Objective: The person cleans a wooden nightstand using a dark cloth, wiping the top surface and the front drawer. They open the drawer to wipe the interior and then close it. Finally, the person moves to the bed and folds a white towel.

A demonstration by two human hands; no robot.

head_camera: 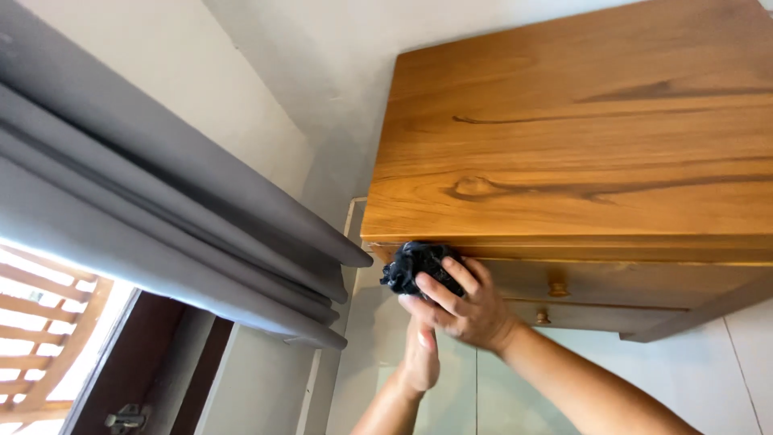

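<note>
Room corner: white plastered walls [266,80], pale tiled floor [725,362], daylight entering at lower left through a slatted wooden railing [36,322].

Wooden cabinet [580,137]: largest item, honey-coloured, strong dark grain and one knot on a bare top. Two drawer fronts below the top edge, each with a small round wooden knob [557,287]. The top shows an even sheen with no visible dust or streaks, though whether it has been wiped cannot be told. Contact is at the front left corner only; the drawer fronts to the right appear untouched.

Grey curtain [161,217]: heavy folds, running diagonally across the left side, well apart from the cabinet.

Right hand [459,302]: fingers closed over the cloth, pressing it to the cabinet's upper front corner.

Left hand [420,354]: just below the right, edge-on; whether it grips anything cannot be told.

Black cloth [417,264]: bunched into a crumpled wad, soft, dark throughout, at the corner under the top edge.
</note>
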